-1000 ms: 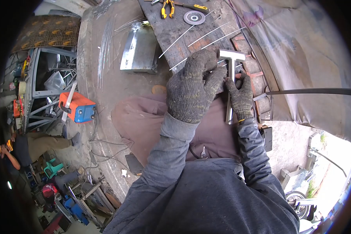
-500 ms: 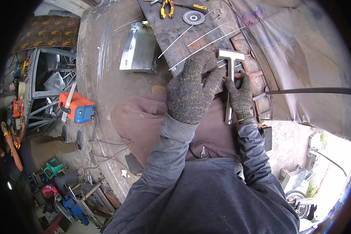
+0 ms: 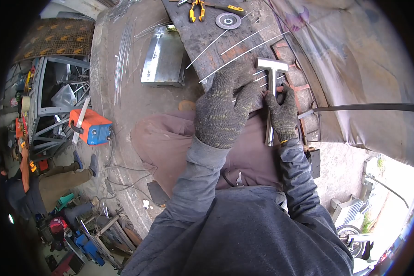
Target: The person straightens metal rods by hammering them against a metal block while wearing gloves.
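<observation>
My right hand [image 3: 283,114], in a dark knit glove with bare fingertips showing, is closed around the stem of a shiny T-shaped metal tube [image 3: 272,76]. The tube's crosspiece points away from me and its stem runs down toward my lap. Just left of it my gloved left hand [image 3: 223,108] is curled, thumb and fingers bent toward the stem. What lies in its grasp is mostly hidden; a bit of pale metal shows between thumb and fingers. Thin metal rods [image 3: 244,56] lie on the dark board [image 3: 202,50] beyond, with shorter rod ends beside the left fingers.
On the board are a grinding disc [image 3: 228,20] and yellow-handled pliers [image 3: 197,11]. A bent sheet-metal piece [image 3: 163,57] stands to its left. Farther left is an orange and blue welding machine [image 3: 91,126] with cables. Another person [image 3: 55,184] is at far left. A sheet [image 3: 359,78] hangs at right.
My left hand has shifted slightly left, away from the T-shaped tube. My right hand and the tube stay in place. The person at far left has changed posture.
</observation>
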A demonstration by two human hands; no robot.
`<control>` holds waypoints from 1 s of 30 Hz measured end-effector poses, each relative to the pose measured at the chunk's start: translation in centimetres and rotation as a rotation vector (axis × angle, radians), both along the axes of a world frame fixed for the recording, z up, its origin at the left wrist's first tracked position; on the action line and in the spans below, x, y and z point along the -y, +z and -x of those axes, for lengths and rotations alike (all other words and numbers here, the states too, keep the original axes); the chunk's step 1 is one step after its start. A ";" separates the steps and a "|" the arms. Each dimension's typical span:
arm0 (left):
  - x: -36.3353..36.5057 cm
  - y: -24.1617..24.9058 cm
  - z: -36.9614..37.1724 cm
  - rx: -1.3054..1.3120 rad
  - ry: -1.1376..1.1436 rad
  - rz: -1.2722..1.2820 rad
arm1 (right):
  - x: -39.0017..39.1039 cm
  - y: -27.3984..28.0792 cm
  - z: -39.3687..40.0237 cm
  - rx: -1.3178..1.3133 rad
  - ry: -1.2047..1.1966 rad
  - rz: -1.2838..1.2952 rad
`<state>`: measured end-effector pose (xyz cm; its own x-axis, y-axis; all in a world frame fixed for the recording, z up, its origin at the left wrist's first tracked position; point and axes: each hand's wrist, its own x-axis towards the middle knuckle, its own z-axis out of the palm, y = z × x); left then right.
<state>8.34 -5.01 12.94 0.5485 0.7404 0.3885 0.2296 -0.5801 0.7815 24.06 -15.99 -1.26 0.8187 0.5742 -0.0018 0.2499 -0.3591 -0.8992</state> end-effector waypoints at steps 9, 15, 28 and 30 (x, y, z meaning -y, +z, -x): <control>-2.7 -5.5 8.5 -0.209 0.080 0.367 | 0.0 1.2 0.5 0.037 0.002 0.054; -4.9 -11.9 10.7 -0.404 0.048 0.220 | -0.5 4.3 -1.8 -1.348 0.149 -0.354; -4.9 -13.1 10.6 -0.301 0.120 0.081 | -1.2 6.3 1.3 -0.778 0.088 -0.070; -4.9 -13.4 10.5 -0.279 0.134 0.078 | -1.1 6.9 2.3 -0.643 0.137 -0.068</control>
<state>-2.20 -0.10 -0.44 0.5216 0.8348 0.1762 0.5116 -0.4713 0.7184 21.78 -14.89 5.66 0.5864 0.6890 -0.4259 -0.3047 -0.2996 -0.9041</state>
